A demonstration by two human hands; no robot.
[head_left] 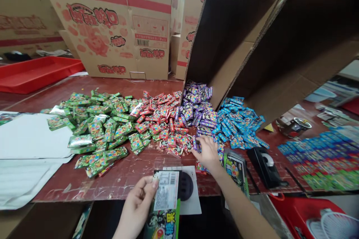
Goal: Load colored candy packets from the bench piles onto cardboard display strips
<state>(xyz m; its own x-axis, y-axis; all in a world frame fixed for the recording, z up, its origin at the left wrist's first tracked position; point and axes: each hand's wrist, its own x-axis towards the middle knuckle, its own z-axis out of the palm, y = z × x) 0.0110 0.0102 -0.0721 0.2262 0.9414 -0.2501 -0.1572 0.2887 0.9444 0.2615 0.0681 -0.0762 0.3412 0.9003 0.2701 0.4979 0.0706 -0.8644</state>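
Note:
My left hand (138,203) is closed on a clear plastic bag (165,194) with a white label and a printed card, held upright at the table's near edge. My right hand (206,152) reaches forward with its fingers bent down onto small purple packets (198,110) at the near edge of the pile. Whether it holds one I cannot tell. Heaps of small candy packets lie across the red-brown table (126,173): green packets (98,123) at the left, red packets (162,119) in the middle, blue packets (238,121) at the right.
A tilted open carton (252,37) stands behind the purple and blue heaps. Printed cartons (112,22) line the back, with a red tray (33,73) at far left. White sheets (28,145) lie left. A black tape dispenser (265,166) and stacked packets (325,160) sit right.

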